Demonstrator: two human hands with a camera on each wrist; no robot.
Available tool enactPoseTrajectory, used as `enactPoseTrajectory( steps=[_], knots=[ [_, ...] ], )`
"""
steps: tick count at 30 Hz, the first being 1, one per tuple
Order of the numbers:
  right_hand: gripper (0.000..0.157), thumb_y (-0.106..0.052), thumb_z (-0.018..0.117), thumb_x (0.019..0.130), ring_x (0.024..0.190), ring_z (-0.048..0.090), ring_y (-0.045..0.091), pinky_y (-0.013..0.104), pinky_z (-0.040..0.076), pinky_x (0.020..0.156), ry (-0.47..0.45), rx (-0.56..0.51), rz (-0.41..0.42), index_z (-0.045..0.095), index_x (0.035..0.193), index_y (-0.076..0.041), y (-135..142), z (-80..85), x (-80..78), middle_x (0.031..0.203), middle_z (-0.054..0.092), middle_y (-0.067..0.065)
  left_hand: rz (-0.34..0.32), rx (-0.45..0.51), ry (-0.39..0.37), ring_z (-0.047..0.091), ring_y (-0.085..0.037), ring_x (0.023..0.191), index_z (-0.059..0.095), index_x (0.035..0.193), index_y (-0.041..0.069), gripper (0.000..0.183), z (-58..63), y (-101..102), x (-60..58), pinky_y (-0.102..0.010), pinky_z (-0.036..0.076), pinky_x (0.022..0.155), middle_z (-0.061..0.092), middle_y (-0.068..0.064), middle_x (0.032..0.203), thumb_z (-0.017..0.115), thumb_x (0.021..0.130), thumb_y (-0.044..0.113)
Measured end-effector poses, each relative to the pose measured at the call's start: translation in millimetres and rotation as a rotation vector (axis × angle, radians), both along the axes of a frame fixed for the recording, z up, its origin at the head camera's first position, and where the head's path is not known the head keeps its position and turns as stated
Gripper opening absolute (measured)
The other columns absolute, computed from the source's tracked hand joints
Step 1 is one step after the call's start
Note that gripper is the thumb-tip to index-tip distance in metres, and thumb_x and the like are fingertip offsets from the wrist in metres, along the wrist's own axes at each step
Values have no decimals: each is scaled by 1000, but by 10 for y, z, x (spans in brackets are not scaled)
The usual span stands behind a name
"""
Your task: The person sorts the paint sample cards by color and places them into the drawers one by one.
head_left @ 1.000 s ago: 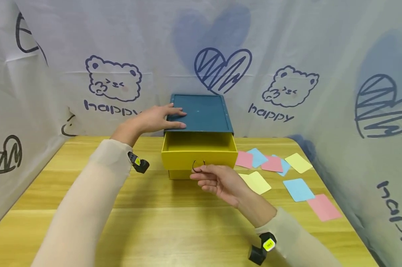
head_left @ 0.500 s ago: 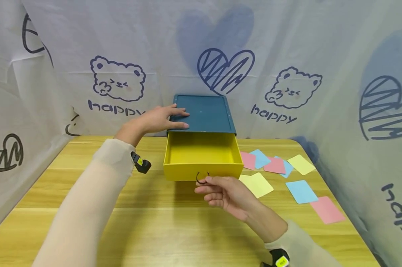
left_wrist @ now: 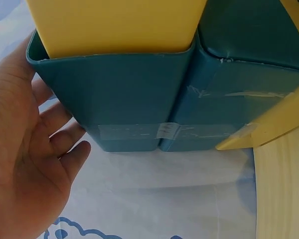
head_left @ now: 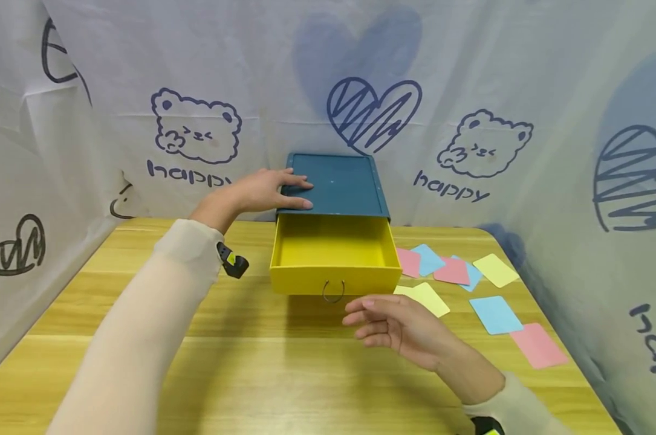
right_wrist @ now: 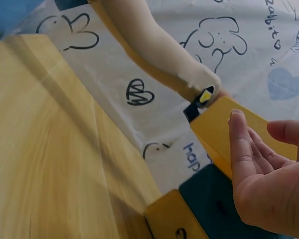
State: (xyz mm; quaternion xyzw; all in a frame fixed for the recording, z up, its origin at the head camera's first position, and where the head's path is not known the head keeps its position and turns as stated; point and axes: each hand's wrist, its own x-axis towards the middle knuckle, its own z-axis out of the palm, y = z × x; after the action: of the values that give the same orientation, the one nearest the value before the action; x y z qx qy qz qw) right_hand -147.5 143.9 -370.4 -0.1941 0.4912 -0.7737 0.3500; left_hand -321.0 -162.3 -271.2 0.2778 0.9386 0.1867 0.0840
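Note:
A dark teal box (head_left: pixel 344 181) with yellow drawers stands at the back of the table. Its upper drawer (head_left: pixel 306 281) is pulled well out, and the bare yellow inside shows. A thin wire ring handle (head_left: pixel 334 301) hangs from the drawer's front. My left hand (head_left: pixel 265 190) rests on the left part of the box top with fingers extended. In the left wrist view, the fingers of that hand (left_wrist: pixel 35 144) lie along the box's side, where clear tape joins two teal sections. Apart from the handle, just right of it, my right hand (head_left: pixel 406 329) holds nothing, its fingers loosely bent.
Paper cards lie to the right of the box: pink (head_left: pixel 451 270), blue (head_left: pixel 496 315) and yellow (head_left: pixel 495 270) ones, some overlapping. A lower yellow drawer (right_wrist: pixel 172 216) shows in the right wrist view. White printed cloth (head_left: pixel 284 78) hangs close behind the wooden table (head_left: pixel 251 374).
The right hand has pulled the upper drawer further out by its ring, then let go and moved right and slightly down. The left hand has stayed on the box top.

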Motion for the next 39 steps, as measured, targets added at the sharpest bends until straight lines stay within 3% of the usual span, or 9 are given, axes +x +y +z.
enactPoseTrajectory(
  steps=[10,20,25,29,32,36,39],
  knots=[
    [33,-7,37,106,101,67,20,36,53,92,122,55,-26,62,126,1,484,35,-51,119,66,12,-78,-5,104,18,-27,147,47,147,22,73,-55,21,0,-52,18,117,30,-3,157,53,90,67],
    [26,-5,42,105,102,66,21,36,52,93,200,168,-229,63,120,-2,952,-24,-248,115,68,8,-93,-17,133,23,-28,145,48,147,21,71,-56,4,61,-53,19,116,31,-3,157,51,92,65],
    [25,-12,51,103,104,63,18,32,51,94,273,331,-367,61,123,-1,1073,-147,-401,117,66,4,-90,-10,133,28,-28,143,49,146,22,71,-49,3,66,-51,24,115,34,-2,156,50,91,67],
    [41,-22,58,101,108,61,18,30,51,94,396,536,-450,53,132,4,1130,-293,-516,121,64,5,-99,14,129,31,-27,142,49,145,22,71,-44,13,54,-50,27,114,35,-1,155,51,90,67],
    [47,-27,64,97,113,59,22,35,50,95,546,708,-473,55,133,0,1163,-438,-616,124,63,10,-94,22,115,31,-27,142,49,146,23,72,-41,13,50,-50,29,113,35,-1,155,52,89,68],
    [53,-33,73,90,119,55,33,48,45,100,775,882,-445,58,132,-5,1210,-650,-771,129,60,16,-75,22,94,34,-28,141,49,146,24,72,-43,0,53,-50,30,112,35,-1,155,54,88,68],
    [61,-37,78,84,123,51,37,53,41,103,882,950,-402,57,133,-6,1243,-789,-868,132,58,13,-70,29,96,35,-27,140,50,145,24,72,-54,3,55,-50,31,112,36,-1,154,55,88,68]
  ],
)
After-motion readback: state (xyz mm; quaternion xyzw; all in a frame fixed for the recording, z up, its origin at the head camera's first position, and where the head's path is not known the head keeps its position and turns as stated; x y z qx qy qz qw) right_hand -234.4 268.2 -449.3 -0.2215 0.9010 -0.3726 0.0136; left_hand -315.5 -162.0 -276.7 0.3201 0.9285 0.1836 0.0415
